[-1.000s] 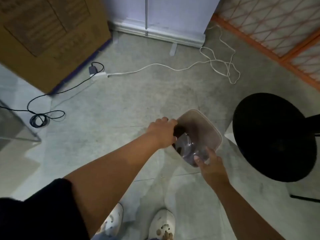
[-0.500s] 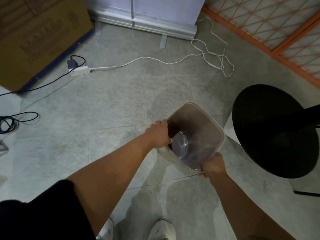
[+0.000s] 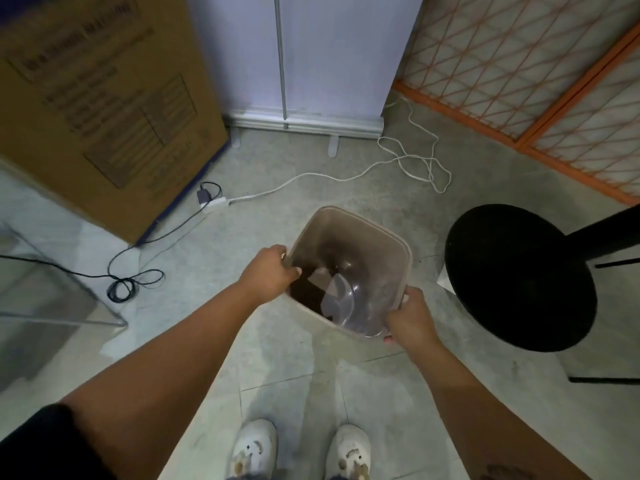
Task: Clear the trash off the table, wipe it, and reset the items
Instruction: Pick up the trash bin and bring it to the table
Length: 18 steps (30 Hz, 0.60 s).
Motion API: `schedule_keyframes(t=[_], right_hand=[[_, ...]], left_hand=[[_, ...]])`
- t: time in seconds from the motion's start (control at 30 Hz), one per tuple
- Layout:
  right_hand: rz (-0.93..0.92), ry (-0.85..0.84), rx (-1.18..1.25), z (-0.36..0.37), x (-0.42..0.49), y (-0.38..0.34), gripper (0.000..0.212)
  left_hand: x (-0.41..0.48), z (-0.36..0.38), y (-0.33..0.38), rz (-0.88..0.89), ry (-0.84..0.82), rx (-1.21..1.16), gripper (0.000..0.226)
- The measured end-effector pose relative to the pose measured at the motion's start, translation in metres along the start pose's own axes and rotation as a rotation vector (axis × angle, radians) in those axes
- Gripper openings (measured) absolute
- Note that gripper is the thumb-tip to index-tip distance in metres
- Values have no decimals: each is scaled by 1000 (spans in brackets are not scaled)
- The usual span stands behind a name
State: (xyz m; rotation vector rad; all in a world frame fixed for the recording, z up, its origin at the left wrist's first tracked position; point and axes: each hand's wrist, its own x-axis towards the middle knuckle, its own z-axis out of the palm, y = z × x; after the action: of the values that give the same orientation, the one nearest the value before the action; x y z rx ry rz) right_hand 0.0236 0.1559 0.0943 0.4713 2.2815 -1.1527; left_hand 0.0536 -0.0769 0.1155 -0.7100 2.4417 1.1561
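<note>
A beige square trash bin (image 3: 367, 225) is held over the grey tiled floor, just ahead of my feet. My left hand (image 3: 268, 273) grips its left rim, fingers curled over the edge into the bin. My right hand (image 3: 410, 318) grips the near right corner of the rim. Inside the bin lie a clear plastic container (image 3: 349, 299) and something dark (image 3: 308, 289) against the left wall.
A round black stool (image 3: 519, 277) stands close on the right. A large cardboard box (image 3: 100, 109) sits at the back left, with a power strip (image 3: 214, 202), black cables (image 3: 128, 285) and a white cord (image 3: 408, 161) on the floor. A glass table corner (image 3: 52, 299) is at left.
My right hand moved from reaching into the bin to gripping its near right corner. The bin now sits higher and nearer me, and my view tilted up.
</note>
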Motion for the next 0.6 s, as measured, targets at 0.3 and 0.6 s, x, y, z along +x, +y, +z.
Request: schedule_keyframes(t=[0.3,0.6], right_hand=[[-319,114,-75,-66,-141,-174,36],[-491,194,71,-115,-245,-286,34]], left_hand=[[-103,-168,96,-11,329,-101,29],[-185,-289,182,142,594,-205,10]])
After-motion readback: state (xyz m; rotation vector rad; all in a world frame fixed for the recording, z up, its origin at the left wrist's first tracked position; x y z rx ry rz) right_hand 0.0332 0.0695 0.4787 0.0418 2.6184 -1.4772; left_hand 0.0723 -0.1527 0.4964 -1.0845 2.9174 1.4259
